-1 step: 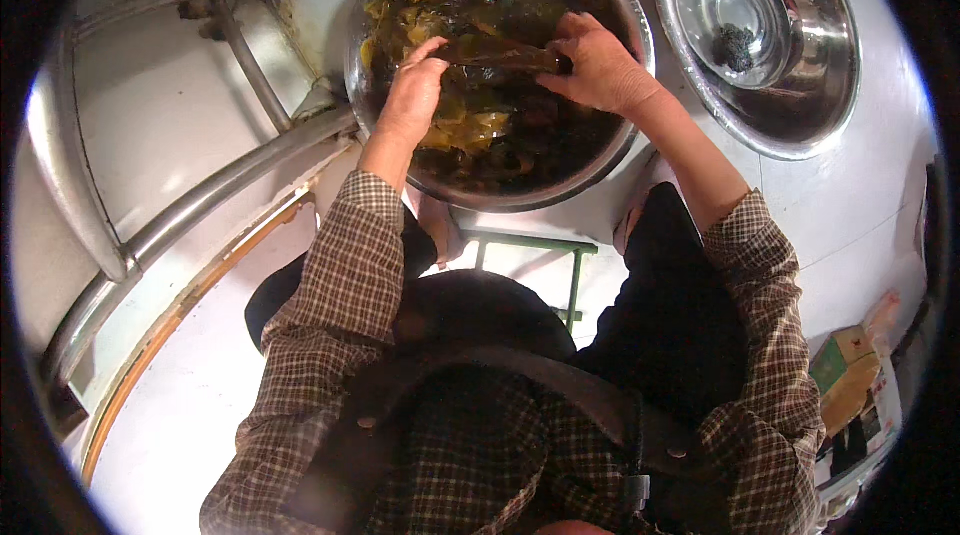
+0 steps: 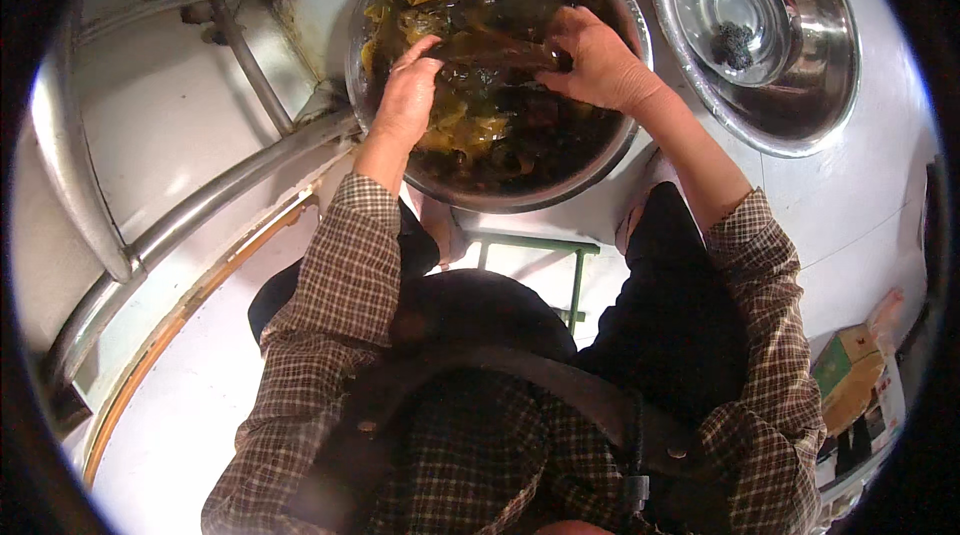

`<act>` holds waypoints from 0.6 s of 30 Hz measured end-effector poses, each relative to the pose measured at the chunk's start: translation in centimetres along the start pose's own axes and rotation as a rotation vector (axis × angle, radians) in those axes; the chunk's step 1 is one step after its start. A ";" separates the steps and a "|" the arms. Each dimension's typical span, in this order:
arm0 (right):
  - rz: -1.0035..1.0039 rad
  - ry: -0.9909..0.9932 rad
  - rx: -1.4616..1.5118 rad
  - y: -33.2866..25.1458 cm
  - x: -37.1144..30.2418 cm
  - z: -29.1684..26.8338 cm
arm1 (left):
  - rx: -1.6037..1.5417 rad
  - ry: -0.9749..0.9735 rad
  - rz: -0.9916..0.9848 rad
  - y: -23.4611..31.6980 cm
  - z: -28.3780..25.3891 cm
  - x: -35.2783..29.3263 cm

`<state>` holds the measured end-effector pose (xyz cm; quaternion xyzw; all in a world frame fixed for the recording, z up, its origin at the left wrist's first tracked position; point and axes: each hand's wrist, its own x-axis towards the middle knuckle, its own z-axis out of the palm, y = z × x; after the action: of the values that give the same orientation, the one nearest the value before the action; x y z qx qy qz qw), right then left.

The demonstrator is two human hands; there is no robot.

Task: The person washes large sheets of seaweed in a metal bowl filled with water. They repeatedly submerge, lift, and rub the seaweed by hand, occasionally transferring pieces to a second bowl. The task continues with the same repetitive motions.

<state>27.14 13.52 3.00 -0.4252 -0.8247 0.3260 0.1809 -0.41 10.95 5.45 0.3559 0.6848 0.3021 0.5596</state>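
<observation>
A round steel basin (image 2: 640,30) holds dark water and many brown-green, leathery sheets that look like kelp (image 2: 470,130). Between my hands, over the basin, stretches a dark strip of kelp (image 2: 490,53). Its left end is pinched between the thumb and fingers of my left hand (image 2: 407,95). At the other end, the bent fingers and thumb of my right hand (image 2: 597,60) grip it. Both forearms wear rolled checked sleeves. Some of my right fingertips are hidden behind the strip and the hand itself.
To the right stands a second steel basin (image 2: 825,85) with a little clear water and a dark wire scrubber (image 2: 733,45) in it. Metal tube rails (image 2: 240,170) run along the left. Below lies a green metal frame (image 2: 578,285); a green-and-tan carton (image 2: 848,370) sits at lower right.
Both hands keep their hold on the kelp strip, shifted very slightly. The whole view has tilted a touch.
</observation>
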 end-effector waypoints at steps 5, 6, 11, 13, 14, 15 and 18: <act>0.011 0.051 0.220 2.4 1.0 -1.5 | -0.187 -0.017 -0.026 5.5 0.2 -1.5; 0.066 -0.002 0.278 2.6 1.1 -1.8 | -0.201 0.016 -0.063 6.9 0.6 -2.1; 0.112 -0.053 0.248 3.0 1.0 -2.2 | -0.235 0.004 -0.246 9.5 -2.5 -1.8; 0.106 -0.106 0.200 3.1 1.5 -2.4 | -0.271 -0.001 -0.339 10.3 -3.6 -2.2; 0.123 -0.071 0.244 3.3 1.6 -2.3 | -0.232 -0.062 -0.317 10.6 -3.7 -2.5; 0.151 -0.034 0.278 3.7 1.5 -2.6 | -0.196 -0.138 -0.294 11.3 -3.3 -2.9; 0.246 -0.039 0.540 5.0 2.0 -3.2 | 0.152 -0.264 -0.107 11.2 -3.3 -3.8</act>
<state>30.76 18.47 1.86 -0.4519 -0.6539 0.5612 0.2308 -1.48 14.11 17.27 0.3969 0.6442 0.1698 0.6314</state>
